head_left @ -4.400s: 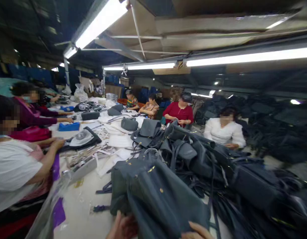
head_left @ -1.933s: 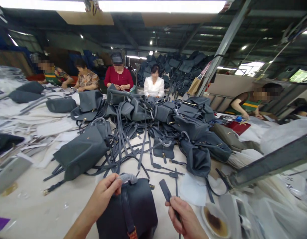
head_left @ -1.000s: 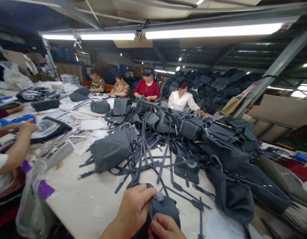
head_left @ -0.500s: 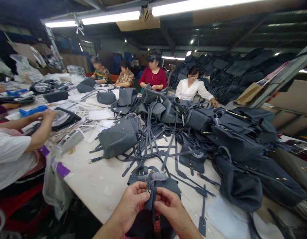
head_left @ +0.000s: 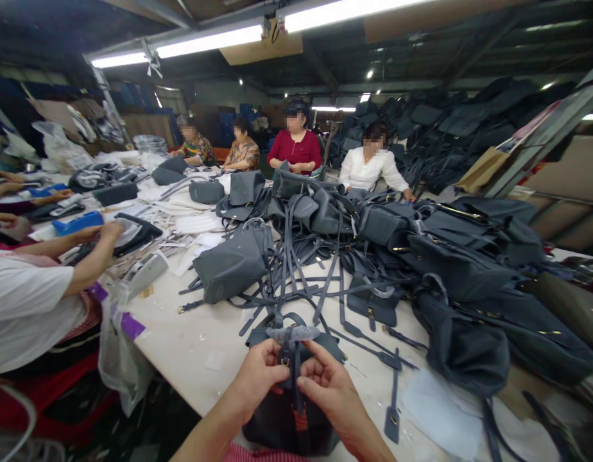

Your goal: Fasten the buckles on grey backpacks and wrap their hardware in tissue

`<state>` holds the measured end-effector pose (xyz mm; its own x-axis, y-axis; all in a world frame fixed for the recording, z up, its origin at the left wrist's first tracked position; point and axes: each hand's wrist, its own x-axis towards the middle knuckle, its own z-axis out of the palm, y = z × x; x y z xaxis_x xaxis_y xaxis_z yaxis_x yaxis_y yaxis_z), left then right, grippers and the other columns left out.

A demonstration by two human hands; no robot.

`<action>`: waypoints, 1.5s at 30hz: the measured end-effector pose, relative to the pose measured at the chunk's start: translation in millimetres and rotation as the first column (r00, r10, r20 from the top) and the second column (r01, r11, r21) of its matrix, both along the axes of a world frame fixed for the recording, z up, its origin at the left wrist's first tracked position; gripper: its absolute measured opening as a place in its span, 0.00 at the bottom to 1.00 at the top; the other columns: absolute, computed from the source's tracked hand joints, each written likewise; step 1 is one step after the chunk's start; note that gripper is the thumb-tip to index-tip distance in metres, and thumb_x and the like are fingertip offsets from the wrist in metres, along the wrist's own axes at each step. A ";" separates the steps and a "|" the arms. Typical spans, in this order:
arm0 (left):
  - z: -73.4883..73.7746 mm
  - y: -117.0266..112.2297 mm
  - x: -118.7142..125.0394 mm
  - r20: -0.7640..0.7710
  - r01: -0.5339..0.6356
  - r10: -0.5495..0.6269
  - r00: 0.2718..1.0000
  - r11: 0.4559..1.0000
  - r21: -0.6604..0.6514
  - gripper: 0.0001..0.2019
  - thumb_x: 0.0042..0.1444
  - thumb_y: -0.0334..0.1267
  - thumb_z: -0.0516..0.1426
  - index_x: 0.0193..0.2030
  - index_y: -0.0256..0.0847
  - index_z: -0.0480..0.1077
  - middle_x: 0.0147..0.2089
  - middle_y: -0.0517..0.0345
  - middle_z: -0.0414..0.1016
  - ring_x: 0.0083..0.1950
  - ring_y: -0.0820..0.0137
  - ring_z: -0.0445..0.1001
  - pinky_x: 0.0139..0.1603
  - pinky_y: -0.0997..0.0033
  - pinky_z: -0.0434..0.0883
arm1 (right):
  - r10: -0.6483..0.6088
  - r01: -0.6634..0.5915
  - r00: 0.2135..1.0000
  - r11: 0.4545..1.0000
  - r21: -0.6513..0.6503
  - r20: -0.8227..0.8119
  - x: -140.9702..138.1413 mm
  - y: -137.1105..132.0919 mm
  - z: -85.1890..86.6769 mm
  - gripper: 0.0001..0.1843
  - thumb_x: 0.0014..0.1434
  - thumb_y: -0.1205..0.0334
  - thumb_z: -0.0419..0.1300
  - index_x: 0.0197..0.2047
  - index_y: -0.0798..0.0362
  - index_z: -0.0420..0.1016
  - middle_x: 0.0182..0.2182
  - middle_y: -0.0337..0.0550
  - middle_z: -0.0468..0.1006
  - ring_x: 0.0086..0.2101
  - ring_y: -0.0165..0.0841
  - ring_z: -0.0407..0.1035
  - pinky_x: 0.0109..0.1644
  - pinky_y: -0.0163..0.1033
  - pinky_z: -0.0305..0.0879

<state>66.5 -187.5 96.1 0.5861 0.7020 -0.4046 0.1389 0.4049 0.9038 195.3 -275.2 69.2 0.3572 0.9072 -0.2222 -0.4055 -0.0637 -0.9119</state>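
Observation:
A dark blue-grey backpack point(head_left: 277, 420) stands at the table's near edge, its front toward me. My left hand point(head_left: 260, 375) pinches a buckle strap point(head_left: 285, 367) with a small gold buckle, thumb over the strap. Beside it, my right hand point(head_left: 325, 382) has thumb and bent fingers closed on a narrow dark strap point(head_left: 297, 378), while its index finger reaches up toward the plastic-wrapped handle point(head_left: 296, 333). Where the straps pass between the fingers is partly hidden. Below them, an orange-red patch point(head_left: 300, 420) shows on the bag's front.
Several similar bags point(head_left: 233, 263) and loose straps pile up ahead and to the right on the white table point(head_left: 181, 350). At left, a co-worker's arms point(head_left: 92, 256) work over a dark piece. A clear plastic bag point(head_left: 120, 359) hangs off the table edge. More people sit opposite.
My right index finger has stretched upward toward the wrapped handle. More of the backpack's lower front shows now, and the view has shifted slightly left.

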 end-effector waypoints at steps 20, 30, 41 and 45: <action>-8.6 -7.1 14.0 -0.107 0.008 0.014 0.994 0.980 0.201 0.08 0.37 0.32 0.56 0.26 0.42 0.60 0.23 0.68 0.62 0.24 0.75 0.62 0.20 0.78 0.58 | -0.003 -0.022 0.981 0.992 -0.123 -0.194 -1.1 -0.9 11.0 0.30 0.41 0.64 0.71 0.48 0.53 0.68 0.20 0.27 0.71 0.19 0.22 0.59 0.23 0.28 0.51; -17.7 -14.0 22.9 -0.074 -0.055 0.061 0.995 0.995 0.085 0.11 0.40 0.39 0.57 0.32 0.40 0.64 0.25 0.63 0.70 0.22 0.72 0.66 0.20 0.74 0.63 | -0.015 0.016 0.997 1.000 0.013 -0.074 1.3 -6.5 -5.5 0.28 0.45 0.57 0.72 0.50 0.52 0.74 0.25 0.32 0.73 0.26 0.28 0.69 0.30 0.32 0.67; -18.6 -16.4 14.9 -0.081 0.052 -0.050 0.995 0.998 0.020 0.17 0.47 0.40 0.57 0.44 0.37 0.65 0.25 0.61 0.73 0.21 0.69 0.74 0.15 0.78 0.62 | -0.076 0.075 0.997 0.997 -0.027 -0.021 -5.4 -1.0 -5.8 0.31 0.43 0.60 0.69 0.51 0.52 0.66 0.20 0.29 0.72 0.19 0.29 0.67 0.24 0.34 0.64; -10.9 -18.4 7.3 0.086 0.147 -0.131 0.988 0.963 -0.224 0.24 0.43 0.35 0.61 0.49 0.37 0.63 0.26 0.61 0.75 0.23 0.71 0.75 0.17 0.80 0.66 | -0.063 0.063 0.998 0.998 0.010 0.024 -1.3 0.2 -2.7 0.31 0.43 0.62 0.69 0.51 0.52 0.66 0.23 0.30 0.72 0.23 0.29 0.67 0.29 0.34 0.65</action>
